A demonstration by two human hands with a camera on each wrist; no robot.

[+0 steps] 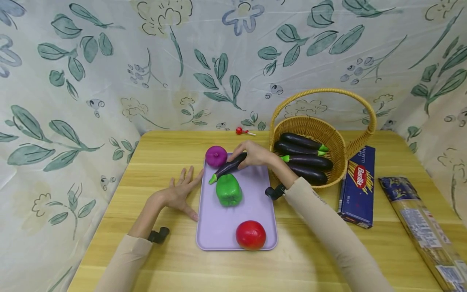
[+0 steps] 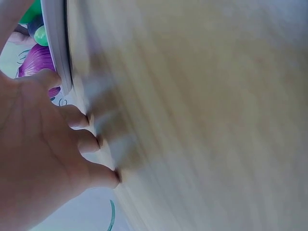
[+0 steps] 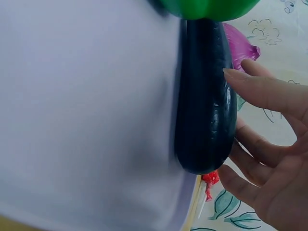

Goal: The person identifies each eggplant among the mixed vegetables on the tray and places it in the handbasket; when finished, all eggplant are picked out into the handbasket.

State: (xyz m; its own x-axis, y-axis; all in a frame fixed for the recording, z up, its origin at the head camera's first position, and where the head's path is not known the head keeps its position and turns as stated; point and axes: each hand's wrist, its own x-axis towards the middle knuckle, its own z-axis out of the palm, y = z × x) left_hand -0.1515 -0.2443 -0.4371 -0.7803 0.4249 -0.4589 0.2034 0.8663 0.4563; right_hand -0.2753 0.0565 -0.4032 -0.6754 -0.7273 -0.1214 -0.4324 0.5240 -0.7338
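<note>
A dark purple eggplant (image 1: 233, 163) with a green cap lies slantwise on the lavender tray (image 1: 219, 235). My right hand (image 1: 254, 154) holds its blunt end; in the right wrist view, bent fingers (image 3: 262, 94) touch its side. The cap end is between a purple onion (image 1: 216, 156) and a green bell pepper (image 1: 229, 190). Near the tray's front right corner sits a red tomato-like fruit (image 1: 251, 235). My left hand (image 1: 178, 194) is spread on the table beside the tray, thumb and index finger at its left edge.
A wicker basket (image 1: 344, 162) with a tall handle holds several eggplants (image 1: 310, 162) at the right. Beside it lie a blue spaghetti box (image 1: 359, 190) and a bag of pasta (image 1: 423, 227). A red lollipop (image 1: 239, 130) is at the table's back edge, before a floral cloth (image 1: 204, 109).
</note>
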